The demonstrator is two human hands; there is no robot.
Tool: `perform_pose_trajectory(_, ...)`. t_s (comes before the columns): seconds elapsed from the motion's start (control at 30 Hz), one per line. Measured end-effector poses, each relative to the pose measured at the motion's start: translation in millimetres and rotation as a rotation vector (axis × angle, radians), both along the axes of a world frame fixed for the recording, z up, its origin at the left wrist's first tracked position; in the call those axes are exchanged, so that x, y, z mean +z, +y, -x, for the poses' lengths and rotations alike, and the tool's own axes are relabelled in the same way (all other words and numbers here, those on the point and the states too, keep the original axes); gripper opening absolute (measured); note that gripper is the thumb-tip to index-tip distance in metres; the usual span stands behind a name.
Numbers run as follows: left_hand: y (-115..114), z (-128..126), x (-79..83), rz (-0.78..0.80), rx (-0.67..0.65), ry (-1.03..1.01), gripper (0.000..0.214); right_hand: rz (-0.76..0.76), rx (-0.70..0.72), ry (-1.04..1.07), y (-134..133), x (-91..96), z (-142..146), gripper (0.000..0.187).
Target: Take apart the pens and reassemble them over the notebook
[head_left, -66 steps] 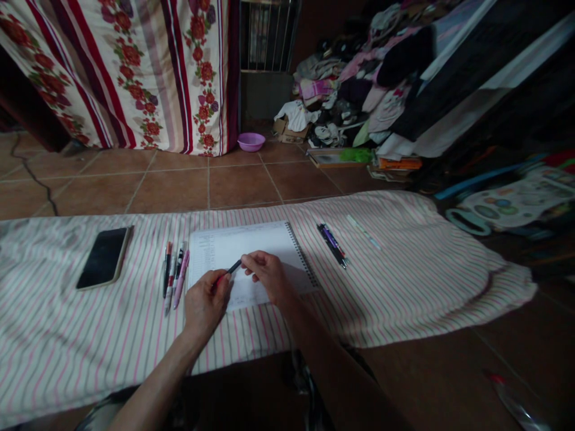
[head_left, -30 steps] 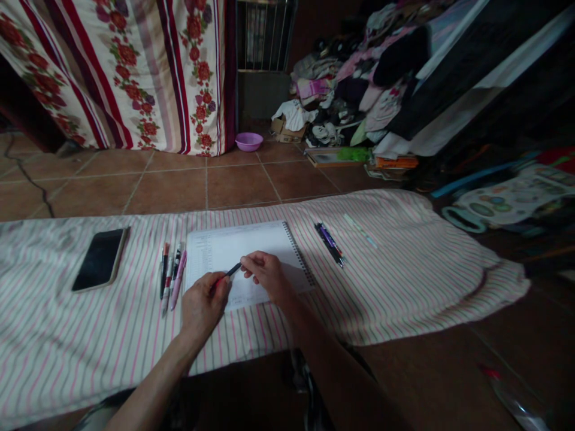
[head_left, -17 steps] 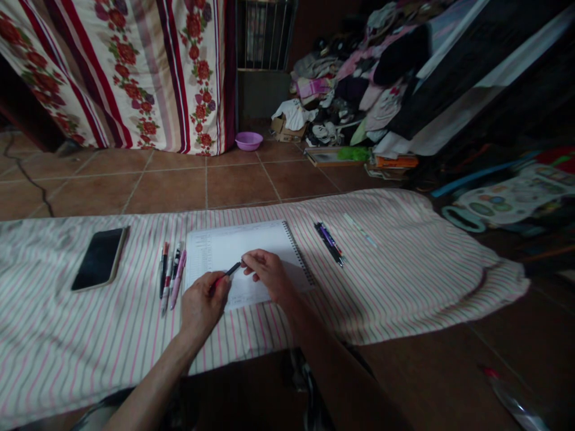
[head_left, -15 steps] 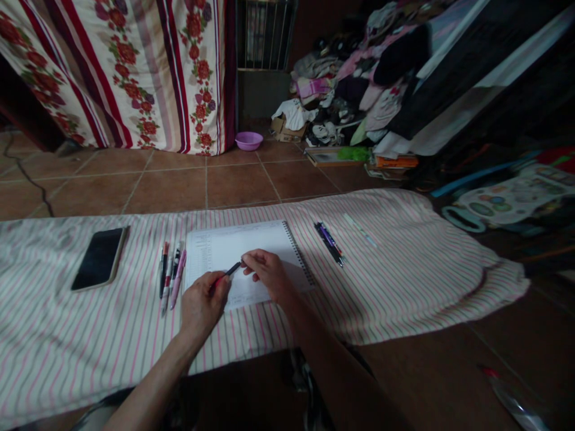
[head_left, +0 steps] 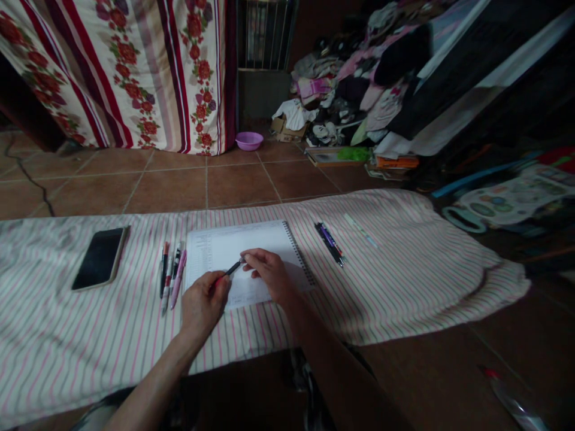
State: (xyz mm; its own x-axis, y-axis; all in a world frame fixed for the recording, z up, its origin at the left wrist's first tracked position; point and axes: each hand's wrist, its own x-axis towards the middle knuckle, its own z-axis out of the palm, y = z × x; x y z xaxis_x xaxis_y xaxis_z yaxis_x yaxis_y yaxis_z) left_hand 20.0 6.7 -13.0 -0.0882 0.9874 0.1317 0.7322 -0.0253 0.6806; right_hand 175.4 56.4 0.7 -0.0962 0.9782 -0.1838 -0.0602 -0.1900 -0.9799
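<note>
My left hand (head_left: 202,300) is closed around a dark pen (head_left: 232,268) with a reddish part near the fingers. At the pen's far end, the fingertips of my right hand (head_left: 268,272) pinch its tip. Both hands hover over a spiral notebook (head_left: 251,235), open at a mostly white page with small writing along its left and top edges. Left of the notebook lie several pens (head_left: 178,279), one of them pink. To its right rest a few dark and purple pens (head_left: 329,243), and beyond them a pale green pen (head_left: 360,230).
A phone (head_left: 99,258) with a dark screen lies at the left on the striped cloth (head_left: 404,257). Past the cloth are floor tiles (head_left: 175,185), a floral curtain (head_left: 157,72), a purple basin (head_left: 249,140) and a heap of clothes (head_left: 345,90).
Very little differs. The fingers of my right hand have shifted slightly at the pen's end, while my left hand keeps its hold.
</note>
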Motion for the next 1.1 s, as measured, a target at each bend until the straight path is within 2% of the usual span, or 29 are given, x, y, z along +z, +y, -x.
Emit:
perform_pose_trajectory(0.33,0.0,1.4,-3.1,-0.033,0.000,-0.012,0.029,0.059,-0.065,0.036,-1.5,2.2,0.6,0.028)
perform_pose_trajectory(1.1,-1.4,1.5,1.2,-0.036,0.012,0.001,0.031,0.088,-0.130,0.026,-0.7,7.2,-1.0,0.027)
